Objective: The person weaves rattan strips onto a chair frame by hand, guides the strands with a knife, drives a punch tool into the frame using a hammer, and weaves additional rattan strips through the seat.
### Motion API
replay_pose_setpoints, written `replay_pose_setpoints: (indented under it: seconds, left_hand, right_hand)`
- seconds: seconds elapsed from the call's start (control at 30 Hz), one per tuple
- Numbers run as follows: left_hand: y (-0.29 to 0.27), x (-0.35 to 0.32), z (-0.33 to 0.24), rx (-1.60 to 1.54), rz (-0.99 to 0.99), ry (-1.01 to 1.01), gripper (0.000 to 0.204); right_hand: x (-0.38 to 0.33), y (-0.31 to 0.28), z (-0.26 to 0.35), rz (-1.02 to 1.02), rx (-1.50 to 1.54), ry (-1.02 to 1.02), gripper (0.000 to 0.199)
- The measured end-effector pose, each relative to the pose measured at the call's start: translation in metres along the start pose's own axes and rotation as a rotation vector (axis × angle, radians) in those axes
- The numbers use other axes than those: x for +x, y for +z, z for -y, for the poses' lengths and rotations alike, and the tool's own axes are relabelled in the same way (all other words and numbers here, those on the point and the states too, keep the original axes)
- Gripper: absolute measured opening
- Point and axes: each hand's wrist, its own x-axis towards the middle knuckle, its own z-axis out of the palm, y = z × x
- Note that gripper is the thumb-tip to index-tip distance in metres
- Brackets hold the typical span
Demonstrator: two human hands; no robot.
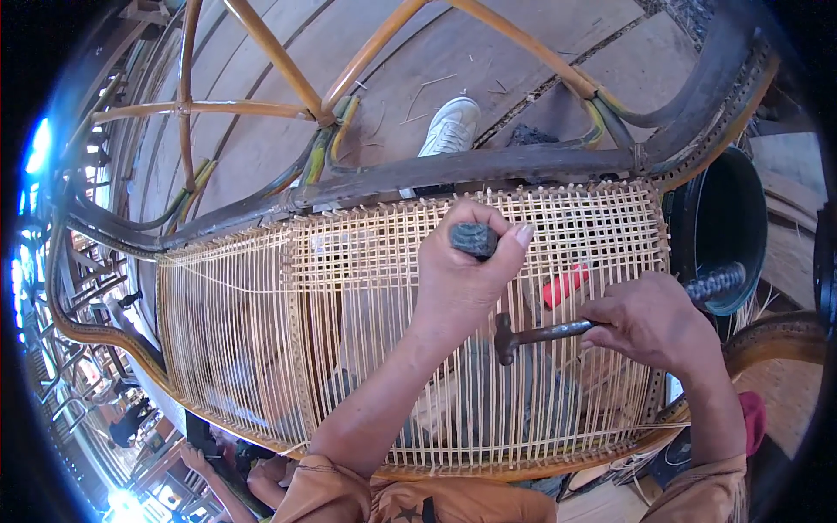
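My left hand (466,261) is closed around a short upright tool with a worn dark grey top (474,239). Its lower end is hidden by my fist, so its kind cannot be made out. The fist is over the woven part of a cane panel (366,261), close to its far edge. Gripped in my right hand (654,322) is a hammer (549,333), its metal head to the left of the hand and its handle sticking out to the right. The panel has a tight open grid along the far right, while long parallel strands run toward me elsewhere.
A curved rattan frame (453,170) surrounds the panel, with poles (375,52) rising beyond it. Something red (565,286) is by the strands between my hands. A dark bucket (741,218) stands at right. A white shoe (453,124) shows beyond; another person's arm (214,484) is lower left.
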Motion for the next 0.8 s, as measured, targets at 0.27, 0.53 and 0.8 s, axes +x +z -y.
replay_pose_setpoints:
  seconds: [0.27, 0.53, 0.8]
  left_hand:
    - [0.004, -0.004, -0.012, -0.092, -0.038, -0.022, 0.016]
    - [0.010, 0.002, 0.009, -0.037, 0.029, 0.018, 0.016]
    - [0.018, 0.003, 0.000, -0.135, -0.022, 0.031, 0.016]
  right_hand:
    - [-0.013, 0.000, 0.000, -0.125, -0.033, 0.072, 0.022]
    - [-0.011, -0.004, 0.006, 0.059, -0.023, 0.066, 0.023]
    - [-0.023, 0.001, -0.007, -0.129, -0.025, 0.062, 0.025]
